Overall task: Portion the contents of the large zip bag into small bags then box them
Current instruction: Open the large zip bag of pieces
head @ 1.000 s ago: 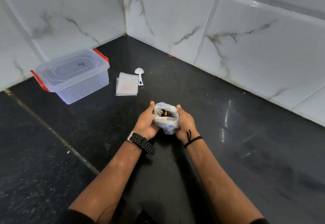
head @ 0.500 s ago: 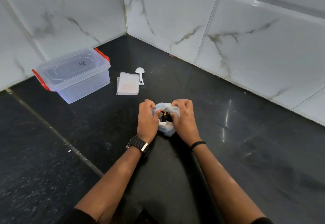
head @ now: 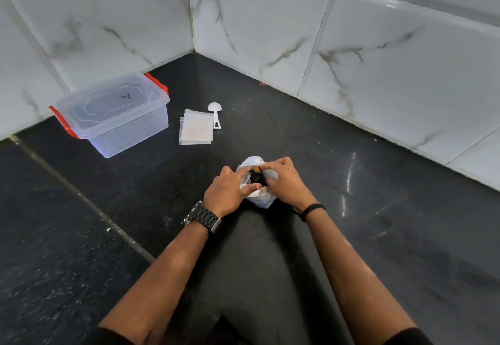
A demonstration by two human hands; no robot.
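Large zip bag (head: pixel 257 182) on the black counter (head: pixel 378 236), its mouth pinched by left hand (head: pixel 227 191) and right hand (head: pixel 284 182), apparently to open it; small bags (head: pixel 196 131), scoop (head: pixel 215 113) and lidded box (head: pixel 113 114) lie beyond, within reach.

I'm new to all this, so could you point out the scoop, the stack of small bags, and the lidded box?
scoop (head: pixel 215 108): head view, on its round bowl.
stack of small bags (head: pixel 196 129): head view, top bag's middle.
lidded box (head: pixel 113 102): head view, on its clear lid.

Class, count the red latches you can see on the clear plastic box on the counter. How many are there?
2. One red latch is on the box's near-left end; the other red latch is on its far-right end, by the wall. None appears hidden.
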